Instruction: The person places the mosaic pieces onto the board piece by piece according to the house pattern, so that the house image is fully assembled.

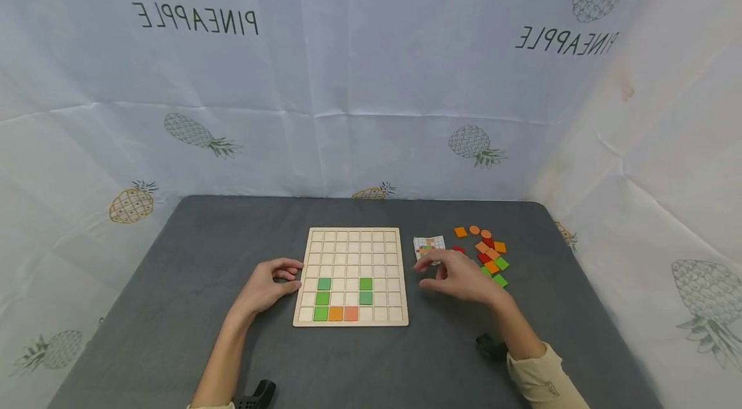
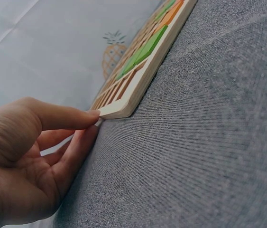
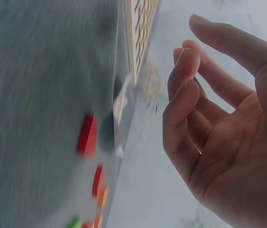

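A square wooden grid board (image 1: 351, 326) lies on the table, with several green, orange and salmon square tiles in its lower cells. My left hand (image 1: 268, 285) touches the board's left edge with thumb and fingertips; the left wrist view shows that thumb (image 2: 74, 118) at a corner. Right of the board, my right hand (image 1: 458, 275) hovers with loosely bent fingers. Nothing shows between its thumb and fingers in the right wrist view, where red pieces (image 3: 87, 135) lie below. A small printed pattern card (image 1: 428, 244) is partly covered by the right hand.
Loose red, orange and green pieces (image 1: 491, 254) lie scattered at the right, some hidden behind the right hand. The dark grey tabletop (image 1: 359, 370) runs back to a pineapple-printed curtain (image 1: 371, 74), which also hangs at both sides.
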Motion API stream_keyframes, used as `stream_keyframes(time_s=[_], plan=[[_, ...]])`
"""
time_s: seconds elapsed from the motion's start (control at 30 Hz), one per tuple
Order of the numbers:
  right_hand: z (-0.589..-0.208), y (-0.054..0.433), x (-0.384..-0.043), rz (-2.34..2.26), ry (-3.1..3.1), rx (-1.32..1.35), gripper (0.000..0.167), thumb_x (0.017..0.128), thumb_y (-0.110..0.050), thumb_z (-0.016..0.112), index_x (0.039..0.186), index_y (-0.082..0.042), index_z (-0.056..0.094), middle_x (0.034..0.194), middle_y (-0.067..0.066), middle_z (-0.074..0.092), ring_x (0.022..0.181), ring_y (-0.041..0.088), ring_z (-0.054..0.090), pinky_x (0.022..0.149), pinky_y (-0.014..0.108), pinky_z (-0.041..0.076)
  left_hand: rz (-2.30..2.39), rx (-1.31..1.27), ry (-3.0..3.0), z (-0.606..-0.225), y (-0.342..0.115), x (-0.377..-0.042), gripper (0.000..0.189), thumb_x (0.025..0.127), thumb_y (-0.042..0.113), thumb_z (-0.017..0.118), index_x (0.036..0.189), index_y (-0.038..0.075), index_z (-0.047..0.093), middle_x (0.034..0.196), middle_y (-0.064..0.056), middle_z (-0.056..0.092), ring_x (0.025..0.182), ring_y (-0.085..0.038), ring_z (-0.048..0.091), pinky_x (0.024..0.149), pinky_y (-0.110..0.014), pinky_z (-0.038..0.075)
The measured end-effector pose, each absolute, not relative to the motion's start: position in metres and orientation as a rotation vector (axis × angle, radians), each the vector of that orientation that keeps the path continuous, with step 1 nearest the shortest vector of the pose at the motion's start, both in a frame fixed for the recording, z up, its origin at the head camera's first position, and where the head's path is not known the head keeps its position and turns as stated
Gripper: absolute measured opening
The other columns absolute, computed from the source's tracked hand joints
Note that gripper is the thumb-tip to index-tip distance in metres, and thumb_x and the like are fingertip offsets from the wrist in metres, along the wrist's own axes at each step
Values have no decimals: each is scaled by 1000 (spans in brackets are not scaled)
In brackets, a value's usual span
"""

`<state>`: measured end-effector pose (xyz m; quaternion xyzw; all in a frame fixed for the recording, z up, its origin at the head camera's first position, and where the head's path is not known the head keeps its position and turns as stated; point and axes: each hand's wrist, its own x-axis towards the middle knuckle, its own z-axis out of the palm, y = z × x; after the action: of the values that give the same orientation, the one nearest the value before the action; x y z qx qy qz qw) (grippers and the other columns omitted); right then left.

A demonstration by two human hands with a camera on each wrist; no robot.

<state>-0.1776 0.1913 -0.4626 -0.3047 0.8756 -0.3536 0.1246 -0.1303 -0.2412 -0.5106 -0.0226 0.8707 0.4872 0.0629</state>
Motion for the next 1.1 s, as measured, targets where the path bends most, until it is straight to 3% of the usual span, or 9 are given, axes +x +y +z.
stream_keyframes(time_s=[0.33, 0.5, 0.87, 1.1], plan=[[-460, 251, -173, -1091, 2632, -720, 36, 96, -18, 84, 124, 1, 74, 121, 22, 74, 72, 4, 60, 62, 26, 52, 1474, -59, 2624, -508, -241, -130, 39, 94, 5, 82, 132, 0, 73, 119, -17, 72, 98, -16, 67, 81, -24, 53], [-465, 278, -171, -1065, 2674, -624, 36, 97, -19, 83, 126, -1, 74, 123, 20, 76, 75, 5, 62, 66, 25, 54, 1477, -55, 2619, -508, -241, -131, 38, 94, 5, 82, 131, 0, 73, 119, -17, 72, 98, -16, 68, 81, -24, 54], [-479, 324, -163, -966, 2784, -558, 35, 94, -18, 86, 123, -3, 76, 116, 16, 78, 63, 0, 55, 60, 25, 50, 1478, -52, 2613, -507, -241, -132, 39, 94, 5, 82, 132, 0, 72, 120, -18, 72, 98, -17, 67, 80, -24, 53], [-489, 335, -167, -969, 2761, -519, 40, 93, -17, 86, 126, 0, 73, 114, 16, 75, 66, 1, 55, 62, 25, 50, 1475, -57, 2613, -507, -241, -131, 39, 94, 5, 82, 132, 0, 73, 120, -17, 72, 99, -17, 67, 81, -24, 53]])
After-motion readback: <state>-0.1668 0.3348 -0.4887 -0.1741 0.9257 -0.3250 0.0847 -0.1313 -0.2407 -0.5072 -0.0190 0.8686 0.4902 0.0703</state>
